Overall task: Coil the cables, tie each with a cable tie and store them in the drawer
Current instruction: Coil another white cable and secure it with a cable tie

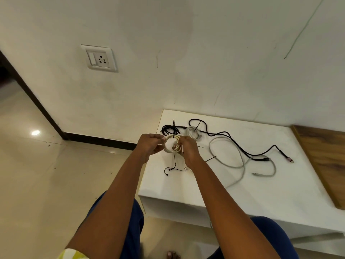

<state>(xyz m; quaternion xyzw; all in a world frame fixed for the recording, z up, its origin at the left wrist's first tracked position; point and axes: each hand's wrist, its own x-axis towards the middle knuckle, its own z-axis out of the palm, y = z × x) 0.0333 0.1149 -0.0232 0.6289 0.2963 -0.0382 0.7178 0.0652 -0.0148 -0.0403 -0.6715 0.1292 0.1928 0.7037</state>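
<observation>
We hold the coiled white cable (171, 144) between both hands, raised over the left end of the white bench (261, 191). Our left hand (150, 144) grips the coil's left side with curled fingers; our right hand (188, 149) pinches its right side, with a black cable tie (174, 136) crossing the top. Behind lie a tied black coil (169, 129) and a tied white coil (194, 133). To the right, a loose black cable (240, 148) and grey cable (240, 165) sprawl across the bench.
</observation>
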